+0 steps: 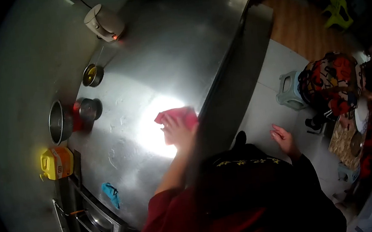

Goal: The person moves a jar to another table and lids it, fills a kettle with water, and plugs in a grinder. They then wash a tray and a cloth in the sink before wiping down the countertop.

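Note:
My left hand [178,134] presses a pinkish-red cloth [182,114] against the stainless steel counter [152,65], close to its front edge. A bright patch of light glares around this hand, washing out part of the steel. Wet-looking smears mark the surface left of the cloth. My right hand [282,139] hangs over the floor beside my dark apron, fingers apart and holding nothing. On the counter nearer the wall lies a crumpled blue cloth [111,195], away from both hands.
Along the wall stand an electric kettle [104,23] with a red light, a small bowl of yellow liquid [93,75], a metal pot [60,122] and a yellow oil jug [57,163]. A metal rack [97,217] adjoins the counter. Another person [332,82] sits near a pale stool [289,91].

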Demonstrator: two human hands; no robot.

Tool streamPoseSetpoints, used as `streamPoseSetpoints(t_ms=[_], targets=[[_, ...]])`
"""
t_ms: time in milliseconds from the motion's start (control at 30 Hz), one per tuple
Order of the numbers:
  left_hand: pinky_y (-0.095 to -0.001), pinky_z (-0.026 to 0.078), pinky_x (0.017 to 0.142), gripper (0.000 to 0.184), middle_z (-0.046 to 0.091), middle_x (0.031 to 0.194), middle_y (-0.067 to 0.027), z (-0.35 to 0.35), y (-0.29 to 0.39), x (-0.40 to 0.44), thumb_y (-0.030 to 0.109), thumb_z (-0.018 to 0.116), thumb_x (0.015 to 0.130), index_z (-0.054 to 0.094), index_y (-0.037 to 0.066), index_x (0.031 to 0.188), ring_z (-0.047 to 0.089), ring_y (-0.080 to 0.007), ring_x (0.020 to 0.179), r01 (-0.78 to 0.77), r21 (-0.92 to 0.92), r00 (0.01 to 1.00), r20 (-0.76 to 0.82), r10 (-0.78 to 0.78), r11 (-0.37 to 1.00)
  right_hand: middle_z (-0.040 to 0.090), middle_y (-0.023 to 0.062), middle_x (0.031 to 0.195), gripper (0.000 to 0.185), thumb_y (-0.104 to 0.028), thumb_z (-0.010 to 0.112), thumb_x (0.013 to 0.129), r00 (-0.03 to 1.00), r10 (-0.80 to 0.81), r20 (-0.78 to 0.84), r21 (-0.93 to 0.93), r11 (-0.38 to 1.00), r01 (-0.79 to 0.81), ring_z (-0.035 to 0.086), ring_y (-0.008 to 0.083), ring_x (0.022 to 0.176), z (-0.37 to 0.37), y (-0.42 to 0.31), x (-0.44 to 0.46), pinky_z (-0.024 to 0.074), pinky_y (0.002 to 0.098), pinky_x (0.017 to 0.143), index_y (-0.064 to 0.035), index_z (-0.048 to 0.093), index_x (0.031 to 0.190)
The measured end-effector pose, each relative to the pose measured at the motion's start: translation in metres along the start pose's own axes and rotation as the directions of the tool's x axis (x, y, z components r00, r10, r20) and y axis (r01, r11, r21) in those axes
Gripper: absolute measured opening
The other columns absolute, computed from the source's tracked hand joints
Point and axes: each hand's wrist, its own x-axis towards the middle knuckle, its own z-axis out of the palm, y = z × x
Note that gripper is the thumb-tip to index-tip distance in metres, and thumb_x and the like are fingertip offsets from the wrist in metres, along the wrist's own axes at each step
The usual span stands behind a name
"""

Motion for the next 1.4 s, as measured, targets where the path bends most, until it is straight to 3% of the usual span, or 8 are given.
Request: streamPoseSetpoints(t_ms=[300, 533, 733, 933, 1033, 1233, 1333, 1400], targets=[[-0.0634, 0.009, 0.107, 0.081, 0.02, 0.142, -0.0361, 0.018, 0.149, 0.153, 0.067, 0.051, 0.079, 0.04, 0.007, 0.132, 0.012, -0.0566, 0.132, -0.151, -0.06, 0.987, -0.059, 0.147, 0.987, 0.064, 0.0084, 0.105, 0.038, -0.011, 0.056, 0.092, 0.984, 0.178, -0.02, -0.086, 0.98, -0.179, 0.06, 0.0126, 0.09, -0.102, 0.0, 0.087, 0.0477, 0.026, 0.079, -0.0011, 0.05, 0.128], [-0.0633, 0.009, 0.107, 0.081, 0.018, 0.143, -0.0361, 0.038, 0.252, 0.273, 0.068, 0.05, 0.078, 0.039, 0.01, 0.133, 0.011, -0.0566, 0.133, -0.231, -0.117, 0.971, -0.096, 0.22, 0.966, 0.066, 0.0123, 0.102, 0.038, -0.017, 0.062, 0.088, 0.989, 0.055, 0.138, -0.108, 0.993, -0.04, 0.062, 0.0169, 0.093, -0.113, 0.0, 0.181, 0.0479, 0.0289, 0.083, -0.0007, 0.054, 0.122], [-0.0625, 0.006, 0.108, 0.089, 0.015, 0.146, -0.0329, 0.05, 0.328, 0.376, 0.075, 0.045, 0.076, 0.036, 0.012, 0.138, 0.006, -0.055, 0.134, -0.249, -0.108, 0.969, -0.036, 0.246, 0.963, 0.066, 0.0144, 0.105, 0.037, -0.019, 0.062, 0.088, 0.99, 0.118, 0.082, -0.252, 0.963, -0.094, 0.063, 0.0196, 0.094, -0.161, -0.067, 0.27, 0.0488, 0.0311, 0.082, -0.0037, 0.055, 0.121], [-0.0624, 0.003, 0.108, 0.087, 0.017, 0.148, -0.0285, 0.048, 0.401, 0.465, 0.078, 0.028, 0.08, 0.036, 0.018, 0.142, 0.008, -0.0518, 0.135, -0.288, -0.054, 0.953, 0.084, 0.292, 0.956, 0.066, 0.0146, 0.099, 0.031, -0.018, 0.062, 0.087, 0.997, -0.061, 0.043, -0.318, 0.945, 0.072, 0.064, 0.0244, 0.09, -0.204, -0.09, 0.362, 0.0503, 0.0339, 0.079, -0.0029, 0.058, 0.114], [-0.0617, 0.005, 0.108, 0.085, 0.02, 0.145, -0.0309, 0.064, 0.428, 0.509, 0.074, 0.042, 0.078, 0.043, 0.011, 0.135, 0.01, -0.0539, 0.134, -0.334, -0.153, 0.943, -0.054, 0.329, 0.93, 0.066, 0.0143, 0.101, 0.032, -0.02, 0.061, 0.088, 0.997, 0.005, 0.083, -0.304, 0.952, 0.021, 0.064, 0.0269, 0.091, -0.214, -0.103, 0.394, 0.0506, 0.0348, 0.08, -0.003, 0.058, 0.115], [-0.0611, 0.004, 0.109, 0.082, 0.019, 0.147, -0.0289, 0.069, 0.489, 0.592, 0.072, 0.039, 0.08, 0.04, 0.013, 0.138, 0.009, -0.0523, 0.135, -0.324, -0.132, 0.946, -0.011, 0.325, 0.937, 0.064, 0.0158, 0.108, 0.036, -0.025, 0.058, 0.09, 0.97, 0.16, 0.184, -0.397, 0.915, -0.076, 0.062, 0.0279, 0.1, -0.259, -0.099, 0.483, 0.0489, 0.0359, 0.085, -0.006, 0.057, 0.12], [-0.0613, 0.004, 0.109, 0.081, 0.015, 0.149, -0.0275, 0.08, 0.516, 0.631, 0.071, 0.036, 0.082, 0.037, 0.016, 0.141, 0.008, -0.0508, 0.136, -0.303, -0.086, 0.953, 0.006, 0.304, 0.949, 0.066, 0.01, 0.103, 0.033, -0.019, 0.062, 0.088, 0.963, 0.159, 0.217, -0.4, 0.915, -0.061, 0.063, 0.0193, 0.095, -0.285, -0.127, 0.543, 0.0488, 0.0311, 0.083, -0.006, 0.058, 0.118], [-0.0617, 0.003, 0.108, 0.081, 0.012, 0.15, -0.0265, 0.077, 0.537, 0.655, 0.07, 0.035, 0.083, 0.032, 0.017, 0.144, 0.007, -0.0496, 0.137, -0.283, -0.04, 0.95, 0.121, 0.286, 0.958, 0.066, 0.0108, 0.103, 0.034, -0.021, 0.062, 0.089, 0.943, 0.178, 0.281, -0.391, 0.919, -0.057, 0.063, 0.0208, 0.095, -0.304, -0.14, 0.585, 0.0487, 0.0321, 0.083, -0.0055, 0.058, 0.118]])
